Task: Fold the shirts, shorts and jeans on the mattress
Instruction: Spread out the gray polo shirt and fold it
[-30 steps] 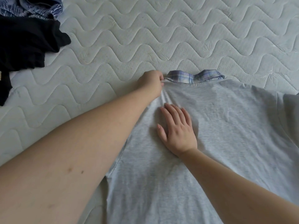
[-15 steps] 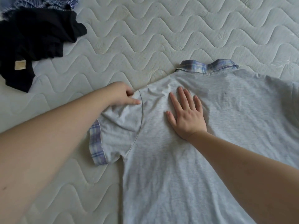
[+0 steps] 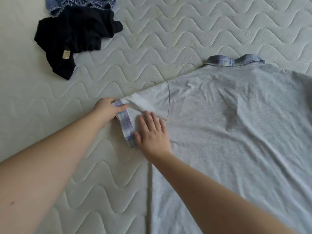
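A grey polo shirt (image 3: pixel 236 132) lies flat, back up, on the white quilted mattress (image 3: pixel 168 39), its plaid collar (image 3: pixel 234 61) at the far edge. The left sleeve is spread out to the side and ends in a plaid cuff (image 3: pixel 126 127). My left hand (image 3: pixel 108 110) pinches the top of that cuff between thumb and fingers. My right hand (image 3: pixel 152 134) lies flat, fingers spread, on the sleeve just beside the cuff, pressing the fabric down.
A crumpled black garment (image 3: pixel 76 38) with a tan label lies at the far left. Behind it, at the top edge, sits a blue patterned garment (image 3: pixel 81 2). Bare mattress stretches between that pile and the shirt.
My left hand went from the collar down to the shoulder, then out to the sleeve cuff, pulling the sleeve straight. My right hand slid from the upper back onto the sleeve.
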{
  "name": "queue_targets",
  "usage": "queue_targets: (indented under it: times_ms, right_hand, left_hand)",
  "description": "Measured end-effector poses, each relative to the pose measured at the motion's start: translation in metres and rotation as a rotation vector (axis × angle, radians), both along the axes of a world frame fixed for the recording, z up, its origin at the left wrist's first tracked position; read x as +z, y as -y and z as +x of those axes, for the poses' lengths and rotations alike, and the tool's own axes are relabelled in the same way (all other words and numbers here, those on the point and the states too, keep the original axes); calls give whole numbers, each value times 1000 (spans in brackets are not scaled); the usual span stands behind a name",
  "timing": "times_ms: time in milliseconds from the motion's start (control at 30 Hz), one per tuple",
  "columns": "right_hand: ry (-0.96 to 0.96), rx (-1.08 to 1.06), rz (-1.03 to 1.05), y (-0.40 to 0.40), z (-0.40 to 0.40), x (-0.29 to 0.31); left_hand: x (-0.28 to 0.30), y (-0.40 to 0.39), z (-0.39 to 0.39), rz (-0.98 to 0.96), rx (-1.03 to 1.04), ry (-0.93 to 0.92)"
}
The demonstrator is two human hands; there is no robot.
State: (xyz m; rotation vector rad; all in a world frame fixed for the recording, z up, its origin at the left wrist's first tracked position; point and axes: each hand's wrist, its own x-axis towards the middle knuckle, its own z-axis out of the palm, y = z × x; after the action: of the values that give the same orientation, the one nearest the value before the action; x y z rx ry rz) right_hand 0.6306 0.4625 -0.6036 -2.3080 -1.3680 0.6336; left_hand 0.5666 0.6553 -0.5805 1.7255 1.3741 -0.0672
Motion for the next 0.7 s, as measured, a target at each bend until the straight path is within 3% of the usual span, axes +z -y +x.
queue_targets:
  times_ms: [100,200,267,400,467,567,633,700]
  right_hand:
    - [217,59,40,7,-21,4]
    - [408,122,8,15,-20,5]
    - [461,88,126,14,-15,8]
    - [404,-17,355,12,-17,16]
    - [323,-47,395,17,-17,22]
    - [136,-142,334,34,-15,25]
    - [-23,-340,280,50,-16,24]
    - [-237,-579,204,66,-16,24]
  left_hand:
    - [3,12,-6,-256,292,176]
    - [0,29,-11,-390,291,80]
    - [-3,37,-12,-415,360,128]
    - [-1,41,-7,-318,624,235]
    - [5,50,-8,-425,676,289]
    - [5,77,-13,-662,502,289]
    - [-2,94,-16,-677,362,261]
    - [-6,104,-18,-665,393,331]
